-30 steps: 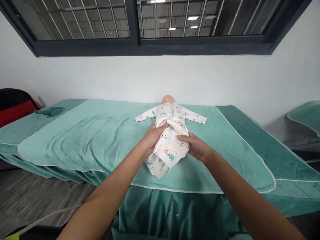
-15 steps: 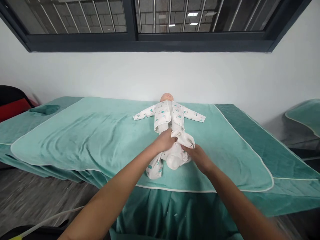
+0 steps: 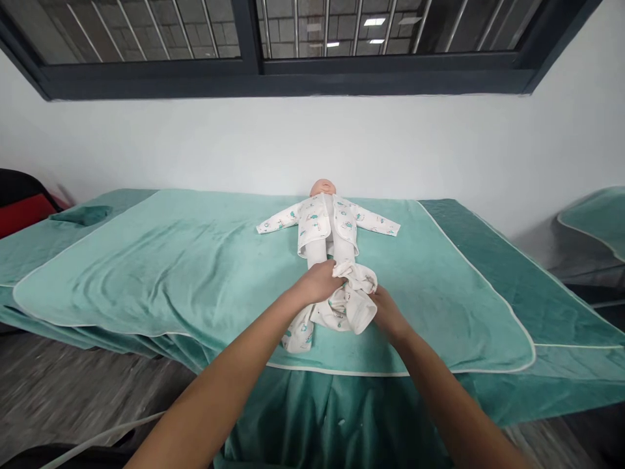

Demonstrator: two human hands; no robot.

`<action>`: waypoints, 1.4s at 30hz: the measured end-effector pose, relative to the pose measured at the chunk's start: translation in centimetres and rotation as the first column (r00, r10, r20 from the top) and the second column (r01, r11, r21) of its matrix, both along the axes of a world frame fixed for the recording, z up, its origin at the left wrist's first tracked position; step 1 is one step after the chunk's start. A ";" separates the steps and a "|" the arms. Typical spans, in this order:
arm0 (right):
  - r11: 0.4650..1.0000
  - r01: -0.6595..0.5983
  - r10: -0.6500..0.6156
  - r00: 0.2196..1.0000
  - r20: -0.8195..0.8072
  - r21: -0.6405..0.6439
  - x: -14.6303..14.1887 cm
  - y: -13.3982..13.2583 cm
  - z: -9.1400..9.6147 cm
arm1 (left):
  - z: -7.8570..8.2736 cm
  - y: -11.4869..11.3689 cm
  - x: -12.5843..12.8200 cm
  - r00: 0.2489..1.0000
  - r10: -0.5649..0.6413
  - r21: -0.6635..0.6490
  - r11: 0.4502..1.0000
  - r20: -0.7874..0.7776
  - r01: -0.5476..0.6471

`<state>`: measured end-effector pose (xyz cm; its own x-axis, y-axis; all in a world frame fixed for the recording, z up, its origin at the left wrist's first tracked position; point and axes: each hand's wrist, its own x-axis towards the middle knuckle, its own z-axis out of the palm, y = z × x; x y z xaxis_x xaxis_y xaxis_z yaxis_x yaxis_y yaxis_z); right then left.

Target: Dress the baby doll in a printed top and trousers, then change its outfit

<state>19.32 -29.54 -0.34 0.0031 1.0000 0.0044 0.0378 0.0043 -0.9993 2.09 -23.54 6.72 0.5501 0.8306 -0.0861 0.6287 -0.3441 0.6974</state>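
A baby doll [image 3: 323, 189] lies on its back on a light green towel [image 3: 170, 273], head toward the wall. It wears a white printed sleepsuit [image 3: 322, 228], open down the front, sleeves spread to both sides. My left hand [image 3: 319, 283] is closed on the bunched leg fabric [image 3: 350, 301] of the suit near the doll's hips. My right hand [image 3: 385, 309] grips the same bunched fabric from the right side, its fingers partly hidden under the cloth.
The towel covers a bed with a darker green sheet [image 3: 512, 260] against a white wall under a dark-framed window [image 3: 293, 58]. A folded green cloth [image 3: 81, 215] lies far left beside a red and black object [image 3: 22, 208]. Another green-covered bed [image 3: 598, 221] shows at right.
Both hands drew the leg part of the sleepsuit down from the doll's torso toward the near edge, bunching it; the suit's front now lies open over the chest.
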 end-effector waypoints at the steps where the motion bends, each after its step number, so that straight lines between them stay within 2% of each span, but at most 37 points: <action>1: 1.000 -0.002 0.001 0.996 -0.087 -0.020 -0.3 -0.1 0.2 | 0.1 0.0 -0.3 0.992 -0.015 -0.053 0.998 0.122 0.022; 3: 0.999 -0.013 0.000 0.964 -0.266 -0.048 -0.7 0.0 0.7 | 0.3 0.0 -1.2 0.933 0.003 -0.195 0.978 0.361 0.072; 4: 0.998 -0.015 -0.004 0.942 -0.336 -0.053 -0.9 0.1 0.9 | 0.3 0.0 -1.6 0.900 0.044 -0.275 0.958 0.433 0.085; 7: 0.998 0.024 -0.045 0.885 -0.463 -0.051 -1.2 0.7 1.0 | 0.5 0.2 -2.8 0.838 0.166 -0.489 0.862 0.519 0.133; 10: 0.997 0.057 -0.078 0.875 -0.477 -0.057 -1.2 1.2 0.4 | 0.4 0.7 -3.4 0.797 0.161 -0.571 0.779 0.582 0.259; 12: 0.996 0.064 -0.085 0.886 -0.456 -0.060 -1.1 1.4 -0.1 | 0.4 1.1 -3.3 0.789 0.126 -0.552 0.779 0.602 0.297; 14: 0.995 0.088 -0.102 0.895 -0.434 -0.054 -1.1 1.4 -0.5 | 0.5 1.5 -3.0 0.808 0.112 -0.490 0.840 0.579 0.234; 17: 0.988 0.150 -0.151 0.904 -0.400 -0.034 -1.2 1.7 -0.7 | 0.8 2.5 -2.1 0.860 0.097 -0.296 0.953 0.501 0.065; 20: 0.972 0.229 -0.199 0.923 -0.329 0.054 -1.3 2.5 -0.4 | 0.9 3.8 -0.9 0.899 0.078 -0.085 0.995 0.430 -0.046; 24: 0.931 0.299 -0.264 0.947 -0.181 0.207 -1.0 4.0 -0.2 | 0.7 5.6 0.4 0.939 0.106 0.136 0.978 0.326 -0.158; 29: 0.876 0.266 -0.299 0.954 0.020 0.401 -0.1 6.6 -0.5 | 0.2 7.2 1.3 0.965 0.212 0.376 0.890 0.153 -0.256; 33: 0.850 0.242 -0.353 0.921 0.166 0.467 0.9 9.0 -0.5 | -0.5 7.8 1.5 0.942 0.315 0.444 0.832 0.117 -0.334; 35: 0.870 0.242 -0.362 0.905 0.224 0.430 1.5 9.9 -0.5 | -0.8 7.8 1.1 0.926 0.333 0.383 0.844 0.176 -0.376; 37: 0.884 0.261 -0.372 0.895 0.246 0.387 1.7 10.1 -0.5 | -0.9 7.6 0.1 0.911 0.294 0.223 0.905 0.289 -0.363; 39: 0.888 0.270 -0.372 0.897 0.238 0.372 1.8 9.9 -0.4 | -0.9 7.1 -1.4 0.874 0.232 -0.024 0.969 0.427 -0.245; 40: 0.892 0.259 -0.359 0.904 0.232 0.372 1.8 9.5 -0.2 | -0.9 6.8 -2.2 0.845 0.216 -0.154 0.975 0.490 -0.159; 42: 0.909 0.198 -0.293 0.929 0.226 0.366 1.7 8.8 0.7 | -1.0 6.2 -3.8 0.783 0.225 -0.357 0.934 0.581 -0.003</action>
<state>21.04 -20.76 0.34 0.1993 0.9071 0.3707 0.3485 0.2879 -0.8920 -1.73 -17.35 5.73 0.4817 0.8754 -0.0405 0.0589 0.0137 0.9982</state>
